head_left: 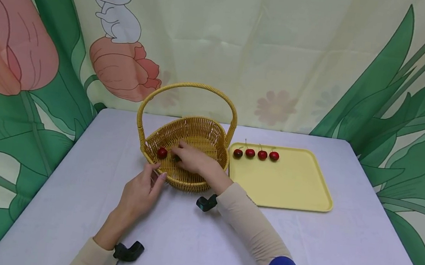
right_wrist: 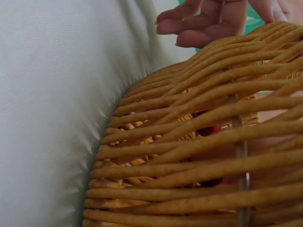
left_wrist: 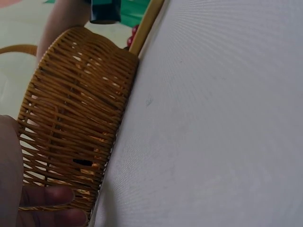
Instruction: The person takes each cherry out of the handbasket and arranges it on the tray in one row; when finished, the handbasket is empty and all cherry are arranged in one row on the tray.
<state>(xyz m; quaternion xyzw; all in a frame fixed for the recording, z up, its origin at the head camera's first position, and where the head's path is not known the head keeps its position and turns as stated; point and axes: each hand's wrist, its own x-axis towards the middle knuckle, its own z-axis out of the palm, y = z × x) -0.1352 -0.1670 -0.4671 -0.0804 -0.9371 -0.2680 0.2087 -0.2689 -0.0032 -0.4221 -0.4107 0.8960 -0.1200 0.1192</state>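
A wicker basket (head_left: 197,124) with a tall arched handle stands on the table. My left hand (head_left: 140,194) holds its front-left rim, its lower fingers (left_wrist: 47,195) hanging along the outer weave. Inside the basket, my right hand (head_left: 195,162) reaches down with curled fingers and pinches a dark cherry (head_left: 176,158), mostly hidden by the hand. Another red cherry (head_left: 162,152) lies by the basket's left wall. Through the weave in the right wrist view, a red cherry (right_wrist: 208,125) shows partly.
To the basket's right is a yellow tray (head_left: 285,183). Several cherries (head_left: 262,155) with stems sit in a row along its back-left edge. A white cloth (head_left: 72,204) covers the table, and a printed curtain (head_left: 222,43) hangs behind.
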